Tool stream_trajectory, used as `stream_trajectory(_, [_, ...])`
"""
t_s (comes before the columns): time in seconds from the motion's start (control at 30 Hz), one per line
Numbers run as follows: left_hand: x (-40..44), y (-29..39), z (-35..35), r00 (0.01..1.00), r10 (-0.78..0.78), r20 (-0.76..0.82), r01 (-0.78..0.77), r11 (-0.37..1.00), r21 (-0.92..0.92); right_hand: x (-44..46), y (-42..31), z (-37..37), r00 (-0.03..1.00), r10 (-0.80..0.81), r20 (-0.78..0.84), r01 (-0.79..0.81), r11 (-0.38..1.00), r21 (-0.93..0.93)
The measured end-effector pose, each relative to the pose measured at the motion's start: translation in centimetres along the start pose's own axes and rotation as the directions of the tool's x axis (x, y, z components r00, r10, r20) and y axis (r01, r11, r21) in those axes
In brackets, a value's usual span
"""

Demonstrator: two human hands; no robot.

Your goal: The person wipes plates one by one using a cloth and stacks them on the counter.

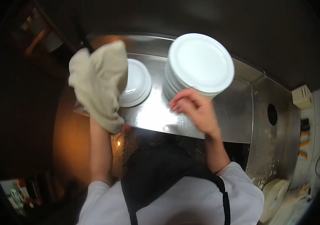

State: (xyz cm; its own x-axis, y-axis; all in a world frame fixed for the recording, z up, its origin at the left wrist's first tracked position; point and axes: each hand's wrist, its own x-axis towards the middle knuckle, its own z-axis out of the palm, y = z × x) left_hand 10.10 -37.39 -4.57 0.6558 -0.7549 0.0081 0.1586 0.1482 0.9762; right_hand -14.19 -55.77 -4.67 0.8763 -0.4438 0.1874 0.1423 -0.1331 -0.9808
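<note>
A beige cloth [105, 77] covers my left hand, whose fingers are hidden beneath it; only my left forearm [100, 153] shows. The raised cloth hangs in folds, held by that hand. Just behind it, partly covered, a short stack of small white plates [138, 80] rests on the steel counter [152, 116]. My right hand [197, 108] is slightly blurred, with fingers loosely bent and apart and nothing in them. It is close to the near side of a tall stack of larger white plates [201, 62]; whether it touches them I cannot tell.
To the right, a steel basin section [268, 138] has a dark round hole [272, 114] and white scraps. Beyond it stand a cream box [302, 96] and a pale round object [274, 198]. A dark perforated mat [130, 144] lies below the counter edge.
</note>
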Motion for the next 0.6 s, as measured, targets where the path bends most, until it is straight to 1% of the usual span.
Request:
stream_trajectory(0.03, [3.5, 1.3, 2.3, 0.992, -0.074, 0.105, 0.031, 0.932, 0.361, -0.2, -1.1, -2.3, 0.975, -0.137, -0.174, 0.127, 0.990, -0.068])
stream_trajectory(0.07, [6.7, 2.2, 5.1, 0.968, -0.173, 0.182, 0.001, 0.729, 0.685, 0.4, -1.0, -4.8, 0.877, -0.243, -0.414, 0.128, 0.949, -0.287])
stream_trajectory(0.1, [9.3, 2.5, 8.6, 0.942, -0.243, 0.231, -0.085, 0.494, 0.865, 1.4, -0.5, -7.4, 0.712, -0.378, -0.592, 0.062, 0.874, -0.483])
stream_trajectory(0.13, [11.3, 2.1, 12.2, 0.926, -0.239, 0.294, -0.207, 0.331, 0.921, 2.4, 1.0, -10.2, 0.633, -0.460, -0.623, -0.061, 0.773, -0.632])
stream_trajectory(0.17, [12.7, 1.0, 15.6, 0.902, -0.110, 0.417, -0.359, 0.348, 0.866, 3.5, 3.1, -12.5, 0.555, -0.548, -0.626, -0.199, 0.644, -0.739])
stream_trajectory(0.2, [13.8, -2.7, 17.6, 0.851, -0.020, 0.525, -0.524, 0.024, 0.851, 4.3, 5.0, -14.1, 0.640, -0.364, -0.677, -0.271, 0.717, -0.642])
stream_trajectory(0.23, [14.7, -5.2, 19.4, 0.839, 0.037, 0.543, -0.542, -0.023, 0.840, 4.8, 6.7, -15.4, 0.701, -0.162, -0.695, -0.354, 0.767, -0.535])
stream_trajectory(0.3, [16.1, -7.9, 22.9, 0.808, 0.151, 0.570, -0.558, -0.118, 0.822, 6.0, 8.8, -15.4, 0.606, -0.145, -0.782, -0.301, 0.868, -0.395])
stream_trajectory(0.37, [16.4, -9.6, 25.7, 0.717, 0.104, 0.690, -0.691, -0.031, 0.722, 6.2, 9.6, -15.4, 0.536, -0.089, -0.840, -0.233, 0.940, -0.248])
stream_trajectory(0.4, [15.7, -9.1, 27.0, 0.668, 0.091, 0.739, -0.743, 0.015, 0.670, 6.3, 9.5, -15.4, 0.513, -0.055, -0.857, -0.190, 0.966, -0.176])
stream_trajectory(0.43, [14.2, -9.0, 27.7, 0.638, 0.002, 0.770, -0.765, 0.109, 0.634, 6.6, 9.3, -15.4, 0.490, -0.021, -0.872, -0.138, 0.985, -0.101])
stream_trajectory(0.5, [11.3, -8.0, 26.2, 0.511, -0.121, 0.851, -0.840, 0.138, 0.525, 5.9, 8.3, -15.5, 0.555, -0.019, -0.832, -0.108, 0.990, -0.094])
stream_trajectory(0.53, [8.8, -6.2, 23.5, 0.483, -0.199, 0.853, -0.832, 0.198, 0.518, 5.9, 7.7, -16.2, 0.585, -0.029, -0.811, -0.084, 0.992, -0.096])
stream_trajectory(0.57, [7.3, -4.6, 20.5, 0.444, -0.276, 0.852, -0.818, 0.264, 0.512, 6.6, 9.8, -17.6, 0.606, -0.071, -0.792, -0.275, 0.916, -0.293])
stream_trajectory(0.6, [8.1, -3.8, 19.3, 0.546, -0.292, 0.785, -0.795, 0.117, 0.596, 6.7, 9.2, -17.1, 0.614, -0.139, -0.777, -0.262, 0.893, -0.367])
